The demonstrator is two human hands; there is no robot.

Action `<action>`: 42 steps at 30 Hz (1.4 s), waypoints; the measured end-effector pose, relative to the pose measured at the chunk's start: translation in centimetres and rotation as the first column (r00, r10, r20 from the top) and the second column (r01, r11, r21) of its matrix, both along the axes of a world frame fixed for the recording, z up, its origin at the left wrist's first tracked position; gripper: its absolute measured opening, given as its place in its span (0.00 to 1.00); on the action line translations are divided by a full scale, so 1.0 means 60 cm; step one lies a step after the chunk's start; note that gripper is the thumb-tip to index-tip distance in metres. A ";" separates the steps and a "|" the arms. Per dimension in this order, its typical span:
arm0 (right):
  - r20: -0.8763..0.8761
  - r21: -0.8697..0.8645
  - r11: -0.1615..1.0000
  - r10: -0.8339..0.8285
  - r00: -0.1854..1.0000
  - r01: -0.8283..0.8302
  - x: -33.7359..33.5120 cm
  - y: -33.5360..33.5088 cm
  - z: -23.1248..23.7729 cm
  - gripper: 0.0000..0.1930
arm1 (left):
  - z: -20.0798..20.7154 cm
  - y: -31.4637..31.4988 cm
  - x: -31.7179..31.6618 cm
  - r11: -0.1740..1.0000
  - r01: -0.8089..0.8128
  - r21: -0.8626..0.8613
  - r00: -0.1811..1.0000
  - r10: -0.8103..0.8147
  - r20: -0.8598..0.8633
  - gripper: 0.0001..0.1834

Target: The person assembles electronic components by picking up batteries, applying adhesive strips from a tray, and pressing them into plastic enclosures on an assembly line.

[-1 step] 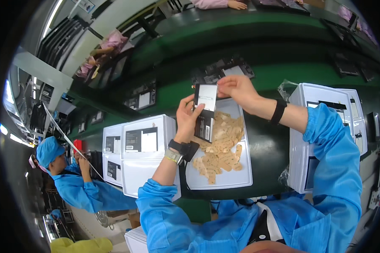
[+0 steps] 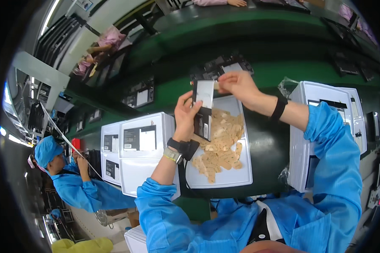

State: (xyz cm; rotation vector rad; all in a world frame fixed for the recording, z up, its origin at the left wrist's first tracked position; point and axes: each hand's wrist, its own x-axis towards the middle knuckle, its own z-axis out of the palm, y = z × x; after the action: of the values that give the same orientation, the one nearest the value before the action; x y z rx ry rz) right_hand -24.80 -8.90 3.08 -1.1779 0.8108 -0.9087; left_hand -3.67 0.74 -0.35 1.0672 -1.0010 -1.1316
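Note:
My left hand (image 2: 185, 118) is closed around a flat battery pack (image 2: 203, 124), black with a silver-white upper section, thumb lying across its face. The pack is held upright over the left part of a white tray (image 2: 246, 170). At its upper right edge my right hand (image 2: 240, 87) pinches a small tan strip (image 2: 216, 85). Whether the strip still touches the pack I cannot tell. Below both hands, a loose heap of tan paper pieces (image 2: 223, 130) lies in the tray.
White trays (image 2: 145, 164) with black-and-white battery packs stand to the left, and a stack of white trays (image 2: 297, 139) stands right. Beyond, electronic assemblies (image 2: 221, 69) lie on the green bench (image 2: 274, 71). A co-worker in blue (image 2: 82, 189) works at far left.
A tan strip now shows between my right fingertips and the battery pack's edge. Both hands and the pack sit slightly further left and up in view.

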 end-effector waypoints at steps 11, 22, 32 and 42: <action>-0.064 0.105 0.985 0.145 0.987 -0.138 0.013 0.073 0.017 0.10 | -0.022 0.011 -0.017 0.983 -0.175 -0.058 0.984 0.176 -0.004 0.27; -0.081 -0.153 0.987 0.040 0.996 -0.052 0.010 0.039 -0.016 0.09 | -0.017 0.024 -0.021 0.995 0.102 -0.004 0.967 -0.100 -0.233 0.46; -0.152 -0.025 0.978 0.200 0.968 -0.206 0.020 0.105 0.004 0.12 | -0.024 0.017 -0.042 0.994 -0.110 0.006 0.992 0.109 0.064 0.48; -0.227 -0.378 0.920 0.013 0.974 -0.100 0.020 0.089 -0.004 0.07 | -0.020 -0.005 -0.011 0.974 -0.223 -0.050 0.951 0.206 -0.232 0.38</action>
State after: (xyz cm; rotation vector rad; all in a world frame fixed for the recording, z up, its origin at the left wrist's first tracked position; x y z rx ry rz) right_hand -23.58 -3.58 2.83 -1.6663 0.7886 -0.9261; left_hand -4.36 0.45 -1.52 0.9381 -0.7240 -1.0031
